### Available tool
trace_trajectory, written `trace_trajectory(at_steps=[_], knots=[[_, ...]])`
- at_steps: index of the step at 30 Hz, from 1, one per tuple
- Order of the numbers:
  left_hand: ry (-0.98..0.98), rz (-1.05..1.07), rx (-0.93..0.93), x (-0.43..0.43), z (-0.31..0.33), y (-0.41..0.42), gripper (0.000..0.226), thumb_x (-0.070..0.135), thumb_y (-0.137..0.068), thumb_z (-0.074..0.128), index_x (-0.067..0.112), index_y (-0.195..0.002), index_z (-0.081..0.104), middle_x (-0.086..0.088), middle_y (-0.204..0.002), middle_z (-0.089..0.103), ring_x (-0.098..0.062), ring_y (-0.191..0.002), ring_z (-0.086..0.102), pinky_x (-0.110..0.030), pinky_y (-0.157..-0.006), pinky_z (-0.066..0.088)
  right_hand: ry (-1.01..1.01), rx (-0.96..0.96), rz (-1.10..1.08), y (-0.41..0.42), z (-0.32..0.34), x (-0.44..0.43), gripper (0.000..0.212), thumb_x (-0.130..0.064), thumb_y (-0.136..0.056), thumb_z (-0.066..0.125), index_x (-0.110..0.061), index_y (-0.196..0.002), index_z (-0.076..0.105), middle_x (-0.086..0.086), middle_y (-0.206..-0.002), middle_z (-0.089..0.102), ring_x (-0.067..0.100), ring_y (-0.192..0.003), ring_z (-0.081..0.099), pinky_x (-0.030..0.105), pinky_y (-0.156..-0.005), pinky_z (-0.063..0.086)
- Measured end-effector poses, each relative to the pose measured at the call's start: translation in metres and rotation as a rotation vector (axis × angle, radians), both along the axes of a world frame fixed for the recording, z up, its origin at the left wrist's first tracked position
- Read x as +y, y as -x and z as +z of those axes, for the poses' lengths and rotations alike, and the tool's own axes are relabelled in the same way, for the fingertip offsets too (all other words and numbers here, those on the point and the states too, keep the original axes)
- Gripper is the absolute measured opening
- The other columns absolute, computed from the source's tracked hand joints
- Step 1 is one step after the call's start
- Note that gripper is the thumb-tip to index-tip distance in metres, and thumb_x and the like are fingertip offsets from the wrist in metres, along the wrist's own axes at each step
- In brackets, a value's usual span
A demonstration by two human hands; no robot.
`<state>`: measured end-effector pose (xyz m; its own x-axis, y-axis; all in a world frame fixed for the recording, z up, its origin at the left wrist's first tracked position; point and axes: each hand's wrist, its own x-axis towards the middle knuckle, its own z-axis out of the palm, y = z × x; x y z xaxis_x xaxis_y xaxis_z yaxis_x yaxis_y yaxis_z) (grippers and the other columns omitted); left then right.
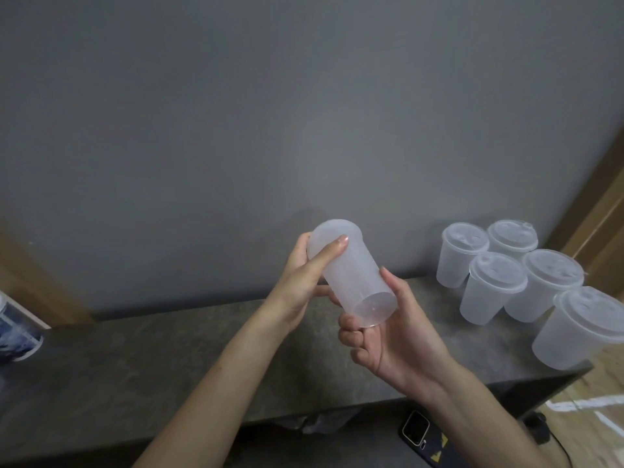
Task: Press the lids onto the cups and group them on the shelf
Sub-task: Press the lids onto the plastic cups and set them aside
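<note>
Our left hand wraps the far, upper end of the cup, thumb laid along the wall and fingers curled behind the rim, where the lid appears to sit. The cup is held in the air above the shelf, tilted, its base turned towards us. Our right hand clamps that base end, fingers curled under and thumb on top.

We judge the lid is being pressed home. To do it well, we brace the base with the right hand and squeeze round the whole rim with the left, not at one spot, since the thin wall would likely buckle. Whether the lid is fully seated we cannot tell.

The shelf is dark and stone-patterned. A printed container stands at its left end; five lidded cups cluster at the right, close together. A plain grey wall rises behind, with wooden trim at the right. A smartwatch lies below the shelf edge.
</note>
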<state>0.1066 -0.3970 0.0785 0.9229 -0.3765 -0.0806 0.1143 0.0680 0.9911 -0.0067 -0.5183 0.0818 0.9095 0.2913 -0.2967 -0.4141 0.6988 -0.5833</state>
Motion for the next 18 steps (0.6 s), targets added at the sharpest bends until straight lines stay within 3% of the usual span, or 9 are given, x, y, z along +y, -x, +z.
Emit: trace_trajectory(at_steps=[3,6,9,12,14,16,18], knots=[[-0.002,0.051,0.081,-0.004,-0.003,-0.001,0.053,0.047,-0.084,0.072,0.013,-0.124,0.062,-0.007,-0.104,0.070,-0.017,-0.079,0.070,-0.028,-0.054,0.052,0.004,-0.003,0.014,-0.001,0.002,0.002,0.068,-0.063,-0.096,0.042,-0.005,-0.126,0.060,0.010,-0.065,0.056,0.017,-0.049,0.060,0.027,-0.041,0.054],[0.027,0.021,0.266,-0.007,-0.008,0.000,0.045,0.041,-0.094,0.066,0.003,-0.117,0.070,-0.013,-0.094,0.065,-0.021,-0.068,0.064,-0.026,-0.052,0.051,-0.010,-0.008,0.029,-0.003,0.011,0.002,0.065,-0.065,-0.096,0.045,-0.005,-0.110,0.066,0.011,-0.067,0.058,0.018,-0.050,0.065,0.026,-0.043,0.057],[0.059,0.015,0.292,-0.007,-0.010,0.000,0.047,0.046,-0.094,0.065,0.005,-0.115,0.072,-0.015,-0.098,0.069,-0.025,-0.075,0.067,-0.028,-0.059,0.054,-0.038,-0.003,0.039,-0.004,0.013,0.000,0.063,-0.064,-0.095,0.048,-0.006,-0.103,0.071,0.012,-0.070,0.059,0.019,-0.053,0.066,0.028,-0.045,0.058],[0.124,0.022,0.216,-0.006,-0.008,0.002,0.058,0.052,-0.085,0.071,0.009,-0.124,0.067,-0.016,-0.111,0.072,-0.028,-0.091,0.068,-0.042,-0.080,0.051,0.089,-0.037,0.097,-0.003,0.004,-0.004,0.063,-0.059,-0.096,0.048,-0.001,-0.112,0.065,0.018,-0.077,0.064,0.024,-0.060,0.068,0.032,-0.048,0.059],[0.096,0.107,0.046,-0.006,-0.004,0.002,0.063,0.055,-0.071,0.077,0.015,-0.118,0.064,-0.005,-0.106,0.073,-0.021,-0.091,0.069,-0.043,-0.079,0.053,0.311,-0.091,0.049,-0.005,-0.010,-0.004,0.064,-0.054,-0.088,0.059,-0.002,-0.125,0.061,0.025,-0.097,0.070,0.030,-0.077,0.074,0.036,-0.059,0.061],[-0.059,0.157,-0.219,-0.004,-0.002,0.002,0.060,0.059,-0.066,0.081,0.022,-0.109,0.061,0.005,-0.101,0.071,-0.017,-0.090,0.070,-0.038,-0.075,0.059,0.585,-0.145,-0.123,-0.008,-0.024,-0.005,0.073,-0.052,-0.078,0.070,-0.007,-0.133,0.056,0.022,-0.111,0.071,0.029,-0.087,0.076,0.035,-0.068,0.060],[-0.090,0.072,-0.287,-0.003,0.001,0.005,0.056,0.054,-0.072,0.082,0.024,-0.113,0.059,0.003,-0.108,0.070,-0.016,-0.096,0.071,-0.037,-0.076,0.062,0.632,-0.198,-0.178,-0.009,-0.029,-0.005,0.076,-0.053,-0.079,0.070,-0.005,-0.135,0.052,0.017,-0.102,0.070,0.024,-0.073,0.072,0.034,-0.066,0.057]])
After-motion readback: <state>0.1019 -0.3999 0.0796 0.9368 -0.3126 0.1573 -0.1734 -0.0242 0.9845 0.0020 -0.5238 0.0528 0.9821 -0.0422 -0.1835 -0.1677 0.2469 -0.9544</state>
